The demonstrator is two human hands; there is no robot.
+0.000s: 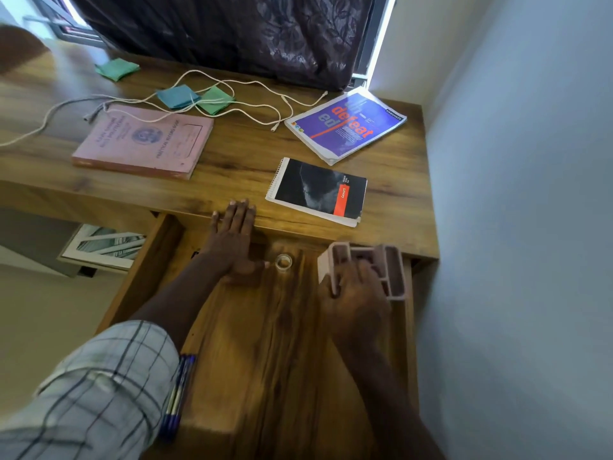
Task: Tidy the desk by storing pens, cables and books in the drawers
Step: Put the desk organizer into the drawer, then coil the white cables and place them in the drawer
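Pen holder going into the open drawer (265,343), books and cables waiting on the bench (232,154).

The right hand (356,293) is clamped on the rigid, light pink organiser (391,270), best held by its walls; the left hand (237,234) lies flat, fingers together, at the bench edge.

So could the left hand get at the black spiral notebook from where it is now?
Probably yes. The left hand lies flat and empty on the desk's front edge, and the black spiral notebook lies just to its right with only bare wood between them. The right hand is busy with the pink organizer.
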